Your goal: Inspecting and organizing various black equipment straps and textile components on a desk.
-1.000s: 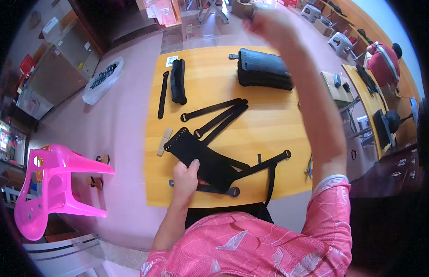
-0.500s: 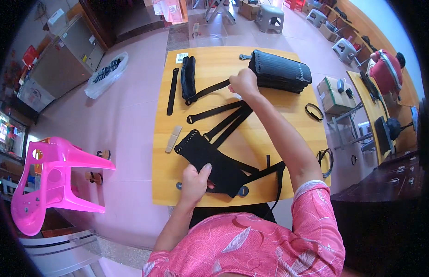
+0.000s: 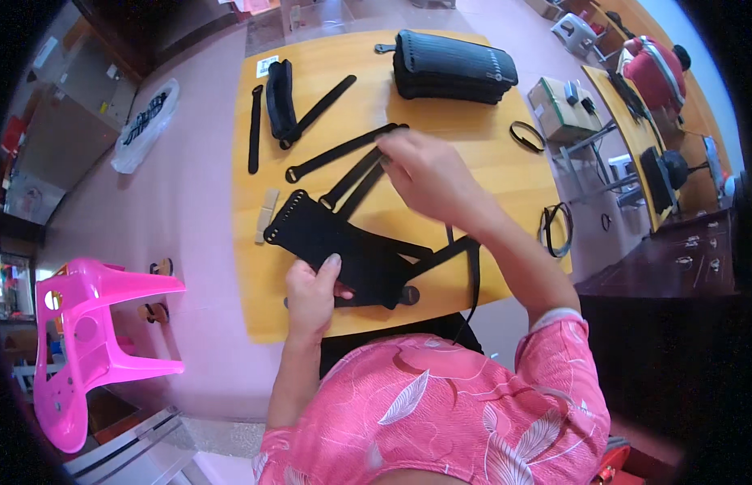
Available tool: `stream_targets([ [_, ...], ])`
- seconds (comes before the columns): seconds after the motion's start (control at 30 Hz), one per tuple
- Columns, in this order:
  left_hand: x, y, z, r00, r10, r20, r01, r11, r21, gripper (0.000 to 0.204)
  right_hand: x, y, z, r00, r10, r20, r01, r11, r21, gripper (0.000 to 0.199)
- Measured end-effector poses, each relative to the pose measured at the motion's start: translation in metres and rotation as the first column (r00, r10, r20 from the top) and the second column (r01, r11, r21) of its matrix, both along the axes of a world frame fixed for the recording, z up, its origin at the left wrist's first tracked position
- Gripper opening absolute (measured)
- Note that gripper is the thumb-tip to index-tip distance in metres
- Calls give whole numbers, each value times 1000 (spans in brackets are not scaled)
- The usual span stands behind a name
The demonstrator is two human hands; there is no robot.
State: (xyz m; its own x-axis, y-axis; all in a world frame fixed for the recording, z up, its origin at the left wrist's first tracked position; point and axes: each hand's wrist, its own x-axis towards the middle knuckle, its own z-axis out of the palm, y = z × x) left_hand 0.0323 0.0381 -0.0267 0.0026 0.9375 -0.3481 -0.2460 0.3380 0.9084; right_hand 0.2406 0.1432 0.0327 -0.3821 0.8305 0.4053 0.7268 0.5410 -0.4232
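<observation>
Held the panel [image 3: 344, 250] in the closed left hand [image 3: 313, 293], thumb on top, holed end ahead of the grip, above the table [image 3: 473, 121]. Reached ahead and rightward of that grip with the curled right hand [image 3: 424, 174], at the far ends of two straps [image 3: 353, 178]; could not tell whether pinched on either or merely touching. Seemed likely to drag the lone strap [image 3: 344, 151], just beyond the pair, because of ends lying so close. Risked twisting or losing the panel through a one-sided hold, given a pull from the hanging strap [image 3: 475, 275], right of the grip.
</observation>
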Motion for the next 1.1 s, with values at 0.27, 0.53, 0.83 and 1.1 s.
stream_targets([
  [0.27,7,-1,0,998,32,56,-33,999,26,14,58,-105,-59,999,-25,-42,27,999,43,26],
  [0.53,9,-6,-1,992,66,104,-68,998,12,15,48,-91,-73,992,116,-54,-115,993,23,27],
  [0.83,6,-3,5,963,88,255,-88,996,-9,16,56,-60,-79,967,194,-166,-211,973,-96,12],
  [1.1,24,-2,8,966,72,247,-73,997,-4,21,18,-40,-41,966,174,-191,-247,837,-488,19],
])
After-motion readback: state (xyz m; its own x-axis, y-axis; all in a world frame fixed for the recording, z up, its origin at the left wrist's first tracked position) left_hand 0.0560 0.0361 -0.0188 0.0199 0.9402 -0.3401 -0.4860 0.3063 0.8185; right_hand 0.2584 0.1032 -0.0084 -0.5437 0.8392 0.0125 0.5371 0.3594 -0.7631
